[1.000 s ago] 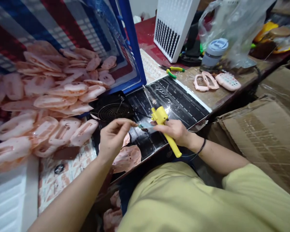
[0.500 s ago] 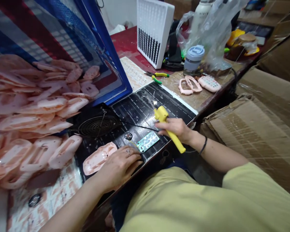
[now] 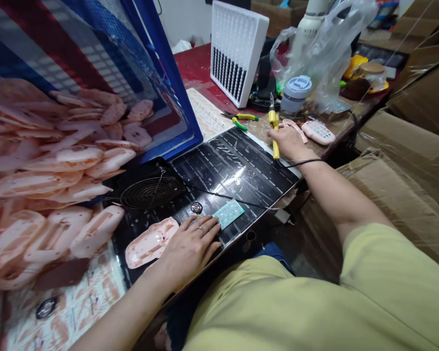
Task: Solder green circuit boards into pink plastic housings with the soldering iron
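My left hand [image 3: 190, 251] lies flat with fingers stretched out, the fingertips at the near-left edge of a green circuit board [image 3: 229, 213]. Just beyond the fingers is a small round speaker [image 3: 196, 208]. A pink plastic shell [image 3: 151, 243], hollow side up, lies left of this hand, which partly covers its edge. My right hand [image 3: 291, 142] is closed around a yellow soldering iron [image 3: 274, 127], held upright with its metal tip pointing up. This hand is over the far right edge of the black work surface, close to a pink frame piece [image 3: 296, 127] that it partly hides.
A blue-rimmed basket [image 3: 185, 114] full of pink shells [image 3: 69, 165] stands left. A black fan [image 3: 148, 191] sits beside it. Farther back are pliers [image 3: 239, 119], a white tray [image 3: 237, 53], a lidded cup [image 3: 296, 92] and a pink remote-like piece [image 3: 318, 132]. Cardboard boxes [image 3: 398, 180] crowd the right.
My right hand has moved away from the circuit board to the far right with the soldering iron, turning its tip upward. My left hand has shifted slightly right, onto the board's edge.
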Motion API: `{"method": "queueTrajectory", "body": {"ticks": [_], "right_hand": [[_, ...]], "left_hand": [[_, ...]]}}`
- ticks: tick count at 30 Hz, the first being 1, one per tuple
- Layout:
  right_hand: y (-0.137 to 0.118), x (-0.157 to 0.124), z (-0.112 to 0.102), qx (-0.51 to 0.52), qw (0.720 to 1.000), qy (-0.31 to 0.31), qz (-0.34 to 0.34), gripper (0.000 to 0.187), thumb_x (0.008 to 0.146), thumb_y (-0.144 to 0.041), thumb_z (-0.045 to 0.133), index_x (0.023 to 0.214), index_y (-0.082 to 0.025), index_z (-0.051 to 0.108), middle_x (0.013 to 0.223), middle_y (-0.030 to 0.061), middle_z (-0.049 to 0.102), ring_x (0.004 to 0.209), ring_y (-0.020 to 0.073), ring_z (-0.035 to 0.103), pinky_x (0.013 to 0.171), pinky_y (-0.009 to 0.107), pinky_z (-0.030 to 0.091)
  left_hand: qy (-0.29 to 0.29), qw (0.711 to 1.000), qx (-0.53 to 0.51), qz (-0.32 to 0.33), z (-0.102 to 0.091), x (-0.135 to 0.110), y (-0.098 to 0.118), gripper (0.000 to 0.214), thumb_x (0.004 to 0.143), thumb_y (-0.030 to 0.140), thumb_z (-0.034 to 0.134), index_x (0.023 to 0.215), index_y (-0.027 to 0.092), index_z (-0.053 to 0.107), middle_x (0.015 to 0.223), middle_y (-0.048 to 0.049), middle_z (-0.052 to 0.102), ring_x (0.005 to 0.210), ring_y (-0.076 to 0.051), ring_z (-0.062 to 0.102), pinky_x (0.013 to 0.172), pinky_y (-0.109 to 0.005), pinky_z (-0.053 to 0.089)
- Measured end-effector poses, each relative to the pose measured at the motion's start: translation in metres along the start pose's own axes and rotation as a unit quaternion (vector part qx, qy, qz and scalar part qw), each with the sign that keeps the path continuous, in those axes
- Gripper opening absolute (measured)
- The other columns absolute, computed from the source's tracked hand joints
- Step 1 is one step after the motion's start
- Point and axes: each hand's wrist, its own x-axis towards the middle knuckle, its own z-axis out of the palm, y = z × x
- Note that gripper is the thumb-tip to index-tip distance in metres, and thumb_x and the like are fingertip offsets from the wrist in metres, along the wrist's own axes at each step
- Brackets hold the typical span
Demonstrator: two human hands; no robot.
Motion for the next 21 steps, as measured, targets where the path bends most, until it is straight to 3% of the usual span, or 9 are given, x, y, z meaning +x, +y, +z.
{"method": "queueTrajectory", "body": {"ticks": [4,7,9,10,12,13,17,21], "right_hand": [[-0.004,0.012,0.0,-0.018,0.999,-0.015,-0.039,0.022,0.093,-0.015,0.047,0.101,-0.012,0.067,0.086,0.0133,0.069,0.089,0.0235,0.061,0.086,0.04,0.041],[-0.003,0.013,0.0,-0.034,0.997,-0.018,-0.065,0.024,0.097,-0.019,0.048,0.095,-0.008,0.069,0.086,0.0152,0.071,0.09,0.0212,0.066,0.083,0.04,0.04],[0.0,0.012,0.001,-0.042,0.996,-0.009,-0.08,0.05,0.103,-0.032,0.032,0.089,-0.004,0.07,0.085,0.0164,0.072,0.094,0.019,0.068,0.078,0.039,0.038],[0.001,0.012,0.003,-0.039,0.996,-0.015,-0.083,0.07,0.102,-0.04,0.015,0.085,-0.001,0.07,0.084,0.0172,0.071,0.097,0.0194,0.068,0.076,0.041,0.036],[0.005,0.013,0.006,-0.033,0.993,-0.026,-0.107,0.098,0.088,-0.045,-0.017,0.076,0.006,0.066,0.088,0.0183,0.067,0.106,0.0251,0.063,0.075,0.051,0.031],[0.007,0.014,0.007,-0.034,0.992,-0.039,-0.112,0.1,0.083,-0.044,-0.023,0.068,0.007,0.062,0.089,0.0191,0.065,0.107,0.0274,0.06,0.075,0.055,0.029],[0.01,0.013,0.004,-0.01,0.993,-0.059,-0.103,0.091,0.084,-0.043,-0.016,0.058,0.009,0.054,0.096,0.0236,0.058,0.113,0.0339,0.052,0.076,0.061,0.024],[0.002,0.006,-0.006,0.056,0.996,-0.03,-0.059,0.088,0.09,-0.043,-0.005,0.085,0.011,0.065,0.112,0.0195,0.059,0.114,0.0343,0.052,0.076,0.06,0.023]], "left_hand": [[0.013,1.0,0.012,-0.005,0.0,0.0,0.003,0.036,0.1,0.028,0.045,0.116,0.009,0.071,0.125,-0.016,0.069,0.113,-0.033,0.066,0.097,-0.055,0.052],[0.027,0.999,-0.025,-0.02,-0.005,0.001,0.005,0.032,0.099,0.026,0.049,0.114,0.009,0.071,0.122,-0.0167,0.07,0.11,-0.031,0.067,0.098,-0.052,0.051],[0.057,0.996,-0.058,-0.039,-0.01,0.0,0.003,0.029,0.098,0.024,0.051,0.111,0.01,0.072,0.118,-0.016,0.071,0.105,-0.028,0.068,0.095,-0.047,0.052],[0.078,0.993,-0.071,-0.054,-0.013,0.0,0.001,0.027,0.098,0.024,0.051,0.11,0.011,0.072,0.116,-0.0152,0.072,0.103,-0.027,0.068,0.092,-0.045,0.053],[0.119,0.985,-0.088,-0.093,-0.018,-0.003,-0.004,0.026,0.098,0.026,0.052,0.108,0.014,0.072,0.112,-0.0132,0.073,0.098,-0.025,0.069,0.087,-0.04,0.053],[0.132,0.98,-0.095,-0.113,-0.02,-0.005,-0.007,0.025,0.097,0.026,0.052,0.106,0.015,0.073,0.11,-0.0121,0.074,0.097,-0.024,0.07,0.085,-0.038,0.053],[0.158,0.965,-0.122,-0.172,-0.029,-0.013,-0.013,0.023,0.096,0.025,0.053,0.099,0.017,0.075,0.097,-0.0093,0.075,0.087,-0.02,0.071,0.079,-0.03,0.054],[0.151,0.959,-0.131,-0.203,-0.028,-0.019,-0.013,0.024,0.095,0.029,0.054,0.096,0.018,0.076,0.092,-0.0082,0.075,0.081,-0.018,0.07,0.075,-0.028,0.055]]}}
